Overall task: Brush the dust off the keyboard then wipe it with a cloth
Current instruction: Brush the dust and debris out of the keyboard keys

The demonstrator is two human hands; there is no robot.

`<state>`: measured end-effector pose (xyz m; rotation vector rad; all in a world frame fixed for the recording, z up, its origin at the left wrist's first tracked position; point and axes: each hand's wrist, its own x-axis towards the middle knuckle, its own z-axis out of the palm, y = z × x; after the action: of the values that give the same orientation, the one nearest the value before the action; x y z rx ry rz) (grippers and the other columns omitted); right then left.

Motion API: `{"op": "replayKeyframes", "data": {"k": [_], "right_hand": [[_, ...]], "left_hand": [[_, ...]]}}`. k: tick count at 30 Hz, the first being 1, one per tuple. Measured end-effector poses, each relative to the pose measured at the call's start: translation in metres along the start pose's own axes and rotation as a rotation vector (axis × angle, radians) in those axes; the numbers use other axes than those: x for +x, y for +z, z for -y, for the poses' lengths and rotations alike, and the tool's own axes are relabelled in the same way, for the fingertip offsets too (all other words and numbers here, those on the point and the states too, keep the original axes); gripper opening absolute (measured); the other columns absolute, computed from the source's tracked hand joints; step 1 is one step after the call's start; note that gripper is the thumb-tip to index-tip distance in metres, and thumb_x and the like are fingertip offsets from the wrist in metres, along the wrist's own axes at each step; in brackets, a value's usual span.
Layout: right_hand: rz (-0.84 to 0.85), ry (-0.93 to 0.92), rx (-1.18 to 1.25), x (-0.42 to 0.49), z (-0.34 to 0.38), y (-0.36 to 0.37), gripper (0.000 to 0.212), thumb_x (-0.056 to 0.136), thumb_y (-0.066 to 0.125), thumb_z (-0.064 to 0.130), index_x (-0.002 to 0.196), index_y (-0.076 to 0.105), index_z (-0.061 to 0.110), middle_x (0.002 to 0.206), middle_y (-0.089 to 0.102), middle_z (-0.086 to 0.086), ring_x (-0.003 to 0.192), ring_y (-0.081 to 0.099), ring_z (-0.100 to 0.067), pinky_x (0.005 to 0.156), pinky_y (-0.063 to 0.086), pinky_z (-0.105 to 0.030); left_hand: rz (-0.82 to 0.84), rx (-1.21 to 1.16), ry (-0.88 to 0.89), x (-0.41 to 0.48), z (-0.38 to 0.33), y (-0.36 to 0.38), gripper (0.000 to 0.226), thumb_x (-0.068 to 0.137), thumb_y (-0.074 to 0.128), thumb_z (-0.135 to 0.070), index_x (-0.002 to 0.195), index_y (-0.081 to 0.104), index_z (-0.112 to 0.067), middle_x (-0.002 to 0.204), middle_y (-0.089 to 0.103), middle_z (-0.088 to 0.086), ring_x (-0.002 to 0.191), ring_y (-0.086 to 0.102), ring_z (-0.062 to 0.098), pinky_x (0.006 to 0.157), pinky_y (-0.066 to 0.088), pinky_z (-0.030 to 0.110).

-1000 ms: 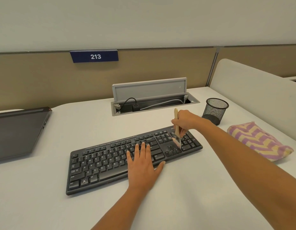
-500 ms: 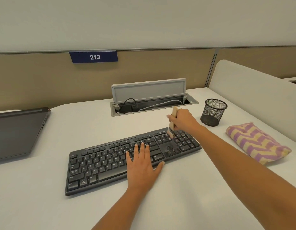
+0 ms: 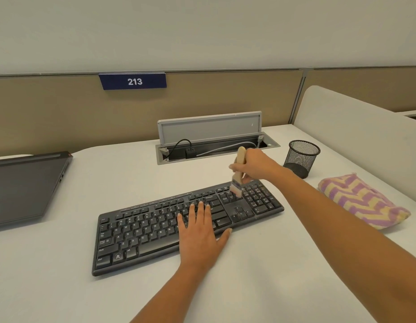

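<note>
Right hand grips pale wooden paintbrush, bristles on black plastic keyboard; left hand spread flat, pressing keys.

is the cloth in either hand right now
No, the striped cloth lies on the desk, while the right hand grips the brush and the left hand rests flat on the keyboard.

Keyboard: black, full-size, lying flat, long axis running 8 to 2 o'clock.
Brush: pale wooden handle, near upright, bristles down on keys at the keyboard's 1 o'clock end.
Cloth: purple-and-yellow zigzag, folded, lying apart at the keyboard's 3 o'clock.
</note>
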<state>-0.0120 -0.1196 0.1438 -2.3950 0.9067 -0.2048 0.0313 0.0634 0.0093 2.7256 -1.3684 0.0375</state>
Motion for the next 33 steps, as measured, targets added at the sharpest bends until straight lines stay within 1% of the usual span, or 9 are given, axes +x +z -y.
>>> {"op": "replayKeyframes", "data": {"k": [2, 5, 9, 13, 17, 20, 25, 29, 33], "right_hand": [[-0.009, -0.086, 0.114, 0.001, 0.003, 0.004, 0.018, 0.087, 0.065, 0.022, 0.098, 0.067, 0.008, 0.092, 0.068, -0.009, 0.067, 0.064, -0.011, 0.063, 0.055, -0.02], [0.045, -0.17, 0.171, -0.001, 0.005, 0.014, 0.017, 0.084, 0.068, 0.016, 0.099, 0.07, 0.008, 0.094, 0.069, -0.005, 0.075, 0.062, -0.01, 0.061, 0.049, -0.013], [0.204, -0.171, 0.252, 0.0, 0.0, 0.023, 0.017, 0.082, 0.07, 0.012, 0.097, 0.07, 0.006, 0.094, 0.069, -0.007, 0.083, 0.066, -0.014, 0.074, 0.058, -0.024], [0.273, -0.146, 0.239, 0.003, -0.011, 0.013, 0.007, 0.081, 0.07, 0.006, 0.087, 0.07, 0.01, 0.089, 0.069, -0.004, 0.081, 0.066, -0.011, 0.076, 0.058, -0.025], [0.268, -0.133, 0.149, 0.002, -0.018, -0.001, 0.008, 0.081, 0.069, 0.005, 0.087, 0.07, 0.009, 0.082, 0.067, 0.003, 0.074, 0.063, -0.005, 0.058, 0.051, -0.01], [0.26, -0.121, 0.072, 0.004, -0.025, -0.01, 0.009, 0.081, 0.07, 0.007, 0.09, 0.071, 0.009, 0.078, 0.065, 0.006, 0.071, 0.061, -0.003, 0.055, 0.046, -0.007], [0.223, -0.111, -0.085, 0.009, -0.034, -0.02, 0.01, 0.082, 0.069, 0.007, 0.091, 0.072, 0.005, 0.089, 0.069, -0.008, 0.071, 0.061, -0.009, 0.068, 0.054, -0.021], [0.177, -0.102, -0.205, 0.011, -0.03, -0.021, 0.015, 0.084, 0.068, 0.013, 0.095, 0.07, 0.003, 0.096, 0.07, -0.016, 0.077, 0.062, -0.02, 0.071, 0.052, -0.028], [0.021, -0.082, -0.147, 0.006, -0.014, -0.005, 0.028, 0.091, 0.059, 0.024, 0.1, 0.065, -0.002, 0.095, 0.069, -0.016, 0.085, 0.067, -0.028, 0.082, 0.055, -0.039]], "left_hand": [[0.005, -0.008, -0.002, 0.0, 0.0, 0.0, 0.11, 0.064, -0.027, -0.076, 0.153, -0.001, -0.017, 0.161, -0.004, 0.002, 0.147, -0.007, 0.022, 0.115, -0.006, 0.05], [0.002, -0.003, 0.0, 0.0, -0.001, -0.001, 0.114, 0.06, -0.032, -0.074, 0.153, -0.001, -0.017, 0.161, -0.003, 0.003, 0.147, -0.007, 0.022, 0.115, -0.005, 0.05], [0.002, -0.017, -0.004, 0.0, 0.0, -0.001, 0.111, 0.063, -0.029, -0.075, 0.153, 0.0, -0.016, 0.161, -0.003, 0.003, 0.147, -0.006, 0.022, 0.115, -0.005, 0.05], [-0.002, -0.019, 0.0, 0.0, 0.0, 0.0, 0.113, 0.059, -0.033, -0.071, 0.153, -0.001, -0.016, 0.161, -0.004, 0.003, 0.147, -0.007, 0.022, 0.116, -0.004, 0.05], [-0.009, -0.031, 0.004, 0.0, 0.0, 0.0, 0.12, 0.054, -0.04, -0.071, 0.153, 0.0, -0.017, 0.161, -0.004, 0.003, 0.147, -0.006, 0.023, 0.116, -0.004, 0.05], [-0.011, -0.045, 0.004, 0.0, 0.0, 0.0, 0.121, 0.053, -0.041, -0.071, 0.153, 0.001, -0.017, 0.161, -0.003, 0.003, 0.147, -0.006, 0.023, 0.116, -0.004, 0.05], [-0.017, -0.053, 0.006, 0.0, 0.0, 0.0, 0.123, 0.052, -0.042, -0.071, 0.153, 0.002, -0.017, 0.161, -0.002, 0.003, 0.147, -0.005, 0.023, 0.115, -0.006, 0.05], [-0.018, -0.054, 0.007, 0.0, 0.001, 0.0, 0.121, 0.054, -0.039, -0.072, 0.153, 0.002, -0.017, 0.161, -0.002, 0.003, 0.147, -0.005, 0.023, 0.115, -0.005, 0.05], [-0.009, -0.039, 0.004, 0.0, 0.0, 0.0, 0.114, 0.058, -0.033, -0.071, 0.153, -0.001, -0.017, 0.161, -0.004, 0.003, 0.147, -0.006, 0.023, 0.115, -0.006, 0.05]]}}
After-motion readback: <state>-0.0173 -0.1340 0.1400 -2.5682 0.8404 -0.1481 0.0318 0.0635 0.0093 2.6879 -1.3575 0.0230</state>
